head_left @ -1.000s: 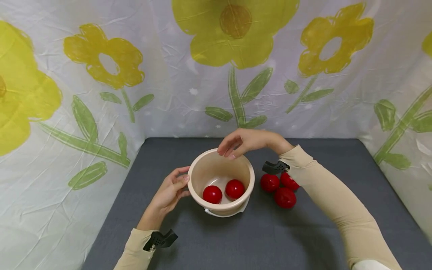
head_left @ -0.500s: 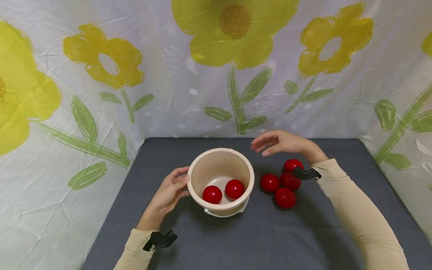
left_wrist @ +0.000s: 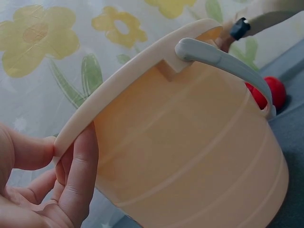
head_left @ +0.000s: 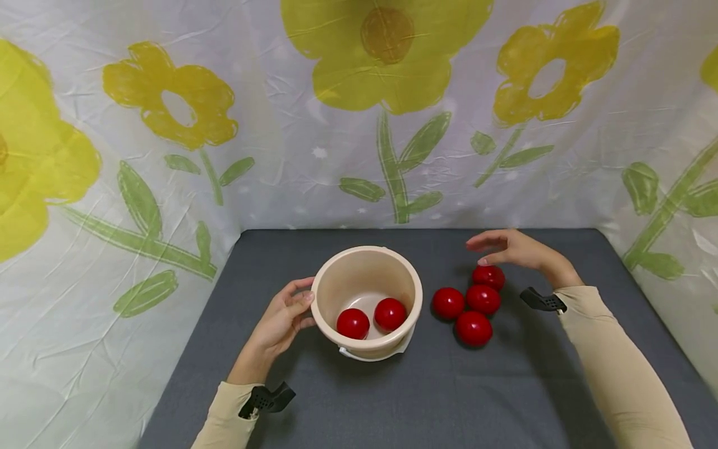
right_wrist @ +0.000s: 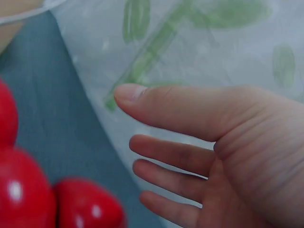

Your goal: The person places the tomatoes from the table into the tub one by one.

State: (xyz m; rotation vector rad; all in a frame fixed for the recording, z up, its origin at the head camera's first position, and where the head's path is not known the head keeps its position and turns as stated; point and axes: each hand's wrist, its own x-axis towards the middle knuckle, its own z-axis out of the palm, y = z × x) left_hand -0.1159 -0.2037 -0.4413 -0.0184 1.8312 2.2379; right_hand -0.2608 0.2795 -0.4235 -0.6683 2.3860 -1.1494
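A cream plastic bucket point(head_left: 359, 274) with a pale handle point(left_wrist: 223, 61) stands near the middle of the table. Two shiny red balls point(head_left: 353, 323) lie inside it at the bottom. At the bucket's left side, my left hand point(head_left: 282, 323) pinches the rim, thumb on top and fingers under the lip. Right of the bucket sits a close group of several red balls point(head_left: 473, 328). Over the farthest ball point(head_left: 488, 278) of that group hovers my right hand point(head_left: 515, 248), palm down and holding nothing. In the right wrist view its thumb point(right_wrist: 164, 107) and fingers are loosely spread.
A dark grey cloth covers the table point(head_left: 392, 405). Its back edge meets a white curtain point(head_left: 314, 162) printed with yellow flowers, which also hangs along both sides.
From above the bucket's far rim, my right hand has moved right to over the farthest red ball, uncovering the group. My left hand and the bucket have stayed put.
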